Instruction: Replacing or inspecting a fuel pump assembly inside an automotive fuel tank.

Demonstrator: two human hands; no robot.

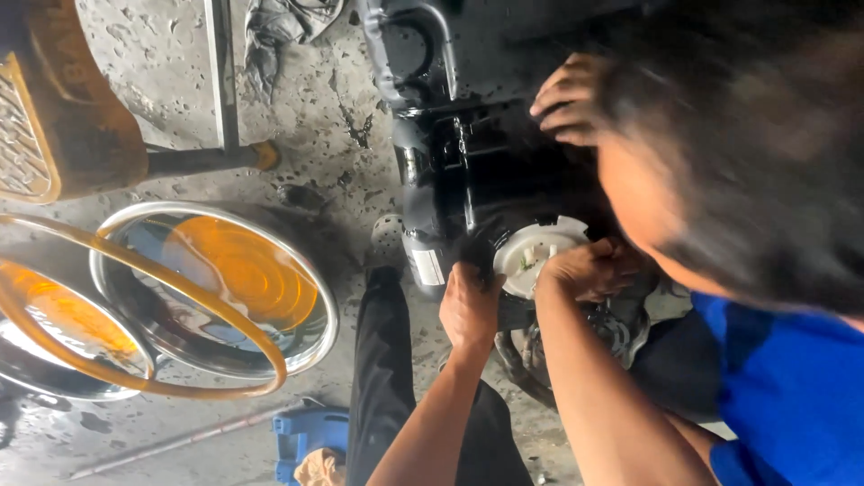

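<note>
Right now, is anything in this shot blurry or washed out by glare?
In the head view, the co-worker's dark-haired head at the right is smeared and out of focus; the shiny round metal bowls carry strong orange reflections; the black machine body sits in deep shadow; the left hand and right hand on the white round plastic part are fairly sharp.

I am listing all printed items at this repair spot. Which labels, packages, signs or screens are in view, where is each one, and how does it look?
Label: one small white rectangular sticker with dark print too small to make out, on the black cylindrical part of the machine, just left of the left hand.
Packages, signs, screens: none in view.
</note>
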